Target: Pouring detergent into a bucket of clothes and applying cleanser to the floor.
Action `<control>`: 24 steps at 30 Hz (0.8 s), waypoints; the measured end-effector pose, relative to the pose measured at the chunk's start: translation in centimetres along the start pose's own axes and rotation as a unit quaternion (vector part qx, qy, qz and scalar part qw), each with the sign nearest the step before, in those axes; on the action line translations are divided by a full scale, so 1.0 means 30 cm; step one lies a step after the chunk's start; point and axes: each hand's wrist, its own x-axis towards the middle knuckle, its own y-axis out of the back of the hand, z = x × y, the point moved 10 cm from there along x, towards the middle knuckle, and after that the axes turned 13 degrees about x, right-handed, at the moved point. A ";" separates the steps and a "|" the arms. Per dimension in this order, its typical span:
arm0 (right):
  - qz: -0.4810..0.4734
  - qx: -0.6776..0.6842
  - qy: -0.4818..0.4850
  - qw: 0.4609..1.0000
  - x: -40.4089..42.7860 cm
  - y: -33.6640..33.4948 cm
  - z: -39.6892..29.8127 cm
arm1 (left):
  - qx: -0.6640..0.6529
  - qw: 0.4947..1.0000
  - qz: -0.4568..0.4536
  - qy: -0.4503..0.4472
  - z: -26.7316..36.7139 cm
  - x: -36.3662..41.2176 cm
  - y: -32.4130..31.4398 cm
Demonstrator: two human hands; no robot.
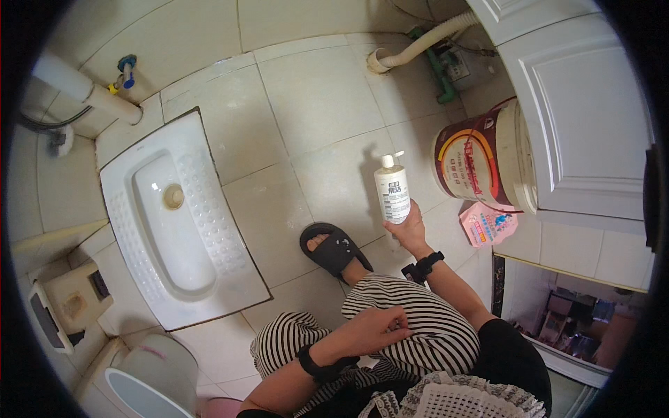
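My right hand (410, 229) grips the lower part of a labelled pump bottle (393, 190), which has a white pump head and stands out over the tiled floor. Nothing shows in my left hand (373, 330), which rests across my striped trousers with its fingers loosely curled; its palm side is partly hidden. Both wrists wear black bands. A black slipper (336, 251) is on my foot, left of the bottle. Further left lies a white squat toilet pan (185, 219) with a round drain opening.
A paint-type bucket (478, 157) with a red handle sits under a white cabinet (590, 115). Beside it is a pink pouch (488, 223). A corrugated drain hose (431, 42) enters a floor pipe. A grey bin (157, 371) and a white pipe (89, 89) stand at left.
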 end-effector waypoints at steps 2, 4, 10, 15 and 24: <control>0.002 0.007 -0.010 1.000 -0.003 -0.005 0.009 | 0.005 1.000 -0.019 0.014 -0.010 -0.005 -0.013; 0.003 -0.007 0.017 1.000 -0.003 -0.008 -0.005 | -0.019 1.000 -0.005 -0.005 -0.008 -0.008 -0.018; -0.011 -0.028 0.021 0.999 -0.003 -0.020 0.005 | -0.012 0.999 -0.041 0.017 -0.034 0.009 -0.056; -0.018 -0.024 0.013 0.999 -0.005 -0.031 0.020 | -0.010 0.999 -0.044 0.008 -0.053 0.009 -0.065; -0.039 -0.023 0.002 0.999 0.008 -0.054 -0.001 | 0.118 0.989 -0.014 0.088 -0.126 -0.009 -0.027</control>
